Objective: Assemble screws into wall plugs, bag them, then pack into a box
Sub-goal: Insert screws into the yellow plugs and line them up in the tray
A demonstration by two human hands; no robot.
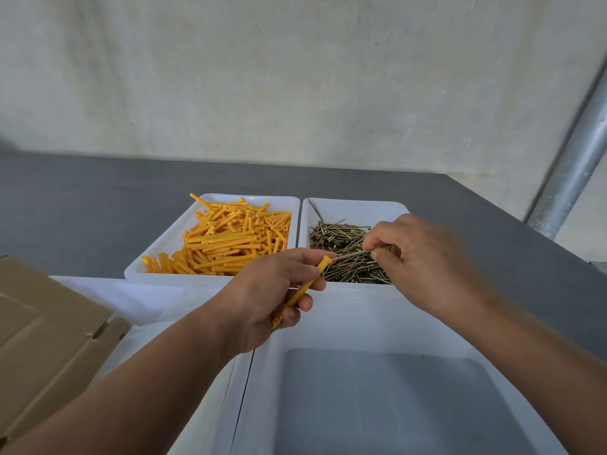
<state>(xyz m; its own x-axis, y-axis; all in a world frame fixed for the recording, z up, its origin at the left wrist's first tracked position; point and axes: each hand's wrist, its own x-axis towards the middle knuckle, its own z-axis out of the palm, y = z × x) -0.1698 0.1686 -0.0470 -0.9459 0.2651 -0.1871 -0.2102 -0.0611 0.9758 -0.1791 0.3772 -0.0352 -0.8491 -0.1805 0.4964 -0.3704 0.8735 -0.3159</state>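
**A:** What sits furthest left?

**B:** A brown cardboard box [49,323], cut off by the frame edge, at the near-left corner of the grey table [82,208].

**A:** And past it?

**B:** Further back stands a white tray [154,251] heaped with orange wall plugs [230,238], lying every which way.

**A:** Where is the left hand?

**B:** The left hand [259,297] hovers in front of that tray, over the far rim of a large white bin [361,323]. Its thumb and fingers are curled round a single plug [310,280], which slants up to the right with its flared end uppermost.

**A:** And the screw?

**B:** One screw [353,255] lies almost level between the two hands. Its tip is right at the plug's flared end. Whether it has gone in, I cannot tell.

**A:** Who holds it?

**B:** The right hand [427,257] pinches the screw's other end between thumb and forefinger, with the remaining fingers bent beside them. The hand is somewhat blurred.

**A:** What is beneath that hand?

**B:** A second white tray [354,208], just beside the first, holds a tangled pile of brass-coloured screws [338,238]. The hand partly covers its right side.

**A:** Anything further right?

**B:** A grey metal pipe [574,165] slants up beyond the table's far-right corner, in front of the pale wall [295,77].
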